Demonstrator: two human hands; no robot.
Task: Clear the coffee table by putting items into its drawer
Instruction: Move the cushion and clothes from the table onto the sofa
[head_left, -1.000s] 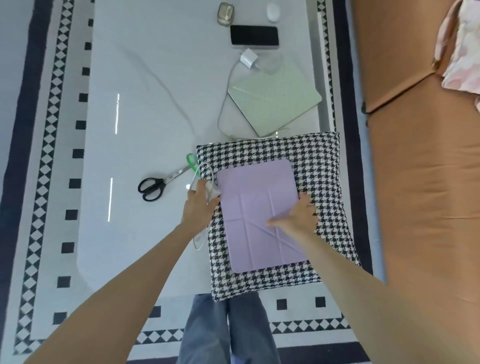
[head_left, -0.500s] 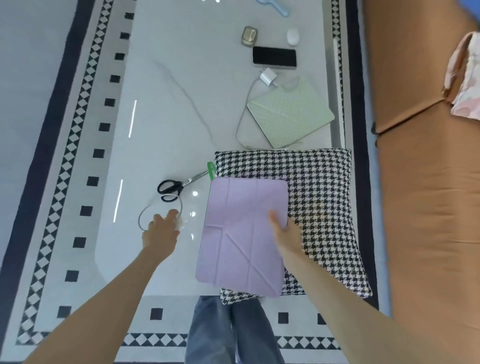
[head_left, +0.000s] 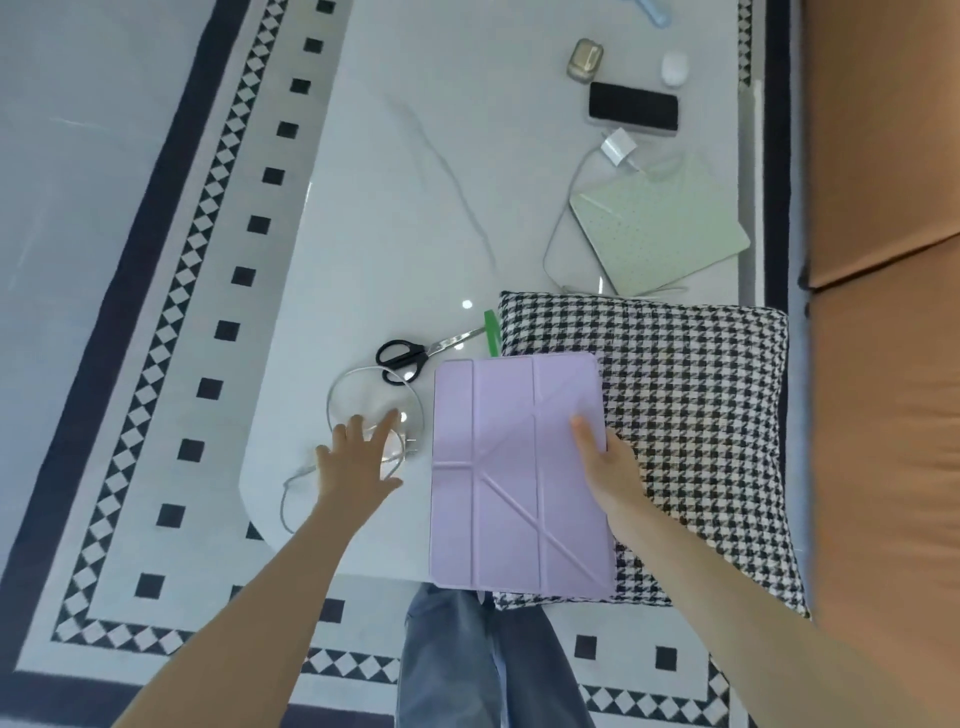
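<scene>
The white bench (head_left: 415, 156) runs away from where the person stands, with a houndstooth cushion (head_left: 701, 415) on its near right corner. A lilac tablet (head_left: 514, 467) is held over the cushion's left edge and the bench's near rim, its long axis pointing away from the person. The right hand (head_left: 615, 473) clamps its right long edge, thumb on top and the rest underneath, out of sight. The left hand (head_left: 358, 462) has its fingers (head_left: 387, 423) spread apart over a coiled white cable (head_left: 363, 382) just left of the tablet; I cannot tell if they touch it. Scissors (head_left: 410, 353) lie just beyond. No drawer shows. The left hand is plainly nearer the cable.
</scene>
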